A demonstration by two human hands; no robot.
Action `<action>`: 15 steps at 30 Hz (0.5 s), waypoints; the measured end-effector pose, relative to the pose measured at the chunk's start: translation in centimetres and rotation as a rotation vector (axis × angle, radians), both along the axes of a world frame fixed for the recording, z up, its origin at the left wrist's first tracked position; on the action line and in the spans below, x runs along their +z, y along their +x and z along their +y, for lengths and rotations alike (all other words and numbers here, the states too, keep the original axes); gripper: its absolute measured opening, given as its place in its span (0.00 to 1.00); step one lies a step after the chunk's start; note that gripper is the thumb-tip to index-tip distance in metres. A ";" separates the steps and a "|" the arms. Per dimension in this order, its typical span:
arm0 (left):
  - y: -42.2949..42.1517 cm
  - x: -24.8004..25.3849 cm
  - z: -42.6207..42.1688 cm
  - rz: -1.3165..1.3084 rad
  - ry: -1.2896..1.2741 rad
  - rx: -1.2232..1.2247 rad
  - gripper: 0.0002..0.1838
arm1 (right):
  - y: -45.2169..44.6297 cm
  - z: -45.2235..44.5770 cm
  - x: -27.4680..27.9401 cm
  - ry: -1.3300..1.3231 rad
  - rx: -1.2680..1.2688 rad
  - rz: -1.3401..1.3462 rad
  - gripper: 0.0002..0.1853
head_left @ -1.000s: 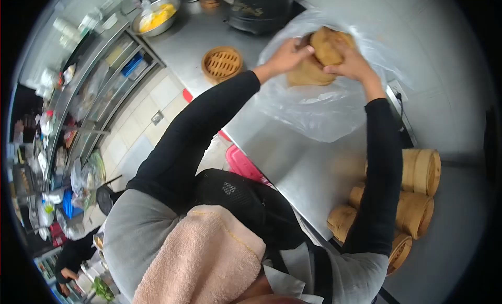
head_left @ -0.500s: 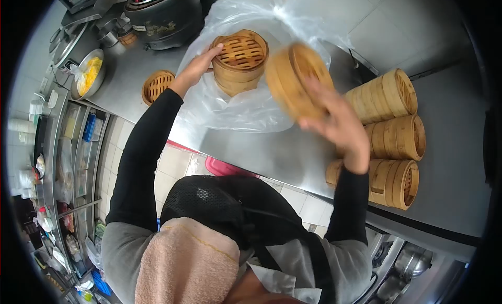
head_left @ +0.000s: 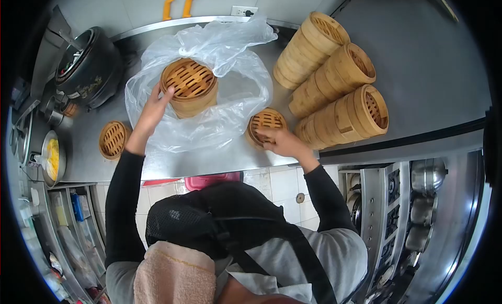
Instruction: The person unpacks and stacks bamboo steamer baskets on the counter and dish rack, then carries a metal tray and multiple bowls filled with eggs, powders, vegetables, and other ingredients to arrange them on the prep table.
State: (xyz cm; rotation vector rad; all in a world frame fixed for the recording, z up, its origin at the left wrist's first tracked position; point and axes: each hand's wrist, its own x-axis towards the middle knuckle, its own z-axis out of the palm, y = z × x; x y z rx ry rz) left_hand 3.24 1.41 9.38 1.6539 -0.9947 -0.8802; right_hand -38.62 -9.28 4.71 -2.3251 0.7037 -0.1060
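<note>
Metal bowl [head_left: 62,160]: at the counter's left end, holding yellow food.
Dark pot [head_left: 86,89]: behind the bowl, near the wall.
Lone basket [head_left: 114,140]: slatted, on the steel counter [head_left: 83,168].
Left hand [head_left: 150,115]: thumb at the rim of the bagged steamer, fingers along its side; cannot tell how firmly they grip.
Bagged steamer [head_left: 194,95]: upright, round, slatted on top, inside the open clear plastic bag [head_left: 225,127].
Right hand [head_left: 285,143]: fingers loosely bent over the small steamer [head_left: 267,120], just beside the bag; grip unclear.
Steamer stacks [head_left: 332,79]: three, side by side.
</note>
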 end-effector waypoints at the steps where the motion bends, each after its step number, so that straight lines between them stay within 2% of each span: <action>1: -0.8 -0.1 1.1 -0.097 -0.065 -0.013 0.41 | 1.4 0.6 3.6 0.141 -0.055 -0.138 0.21; 3: -2.3 2.4 4.2 -0.088 -0.139 -0.081 0.38 | 2.9 0.8 7.0 0.419 -0.116 -0.392 0.19; 5: -2.0 3.5 8.2 -0.014 -0.248 -0.123 0.37 | 5.9 -0.5 7.1 0.731 -0.082 -0.618 0.20; 6: -1.3 2.9 8.6 0.217 -0.297 -0.090 0.33 | 8.0 -1.1 6.3 0.886 -0.101 -0.700 0.22; 7: 0.2 1.8 8.1 0.557 -0.289 -0.108 0.33 | 10.0 -2.1 5.5 1.033 -0.132 -0.771 0.25; 8: 1.8 0.4 7.3 0.901 -0.302 -0.127 0.33 | 11.9 -3.9 3.6 1.096 -0.253 -0.687 0.26; 10: 4.5 -3.6 4.8 0.909 -0.257 -0.104 0.33 | 16.0 -7.8 -2.2 1.161 -0.485 -0.527 0.29; 12: 5.3 -8.0 2.1 0.728 -0.054 -0.070 0.36 | 19.5 -9.8 -5.9 1.435 -0.628 -0.495 0.36; 13: 4.9 -8.8 1.2 0.762 0.046 -0.031 0.39 | 20.9 -10.4 -7.4 1.567 -0.708 -0.470 0.39; 14: 4.3 -9.5 0.2 0.801 0.148 0.008 0.42 | 21.9 -10.9 -8.6 1.568 -0.609 -0.318 0.50; 15: 3.7 -10.0 -0.5 0.843 0.257 0.047 0.45 | 23.0 -10.5 -7.6 1.497 -0.494 -0.324 0.51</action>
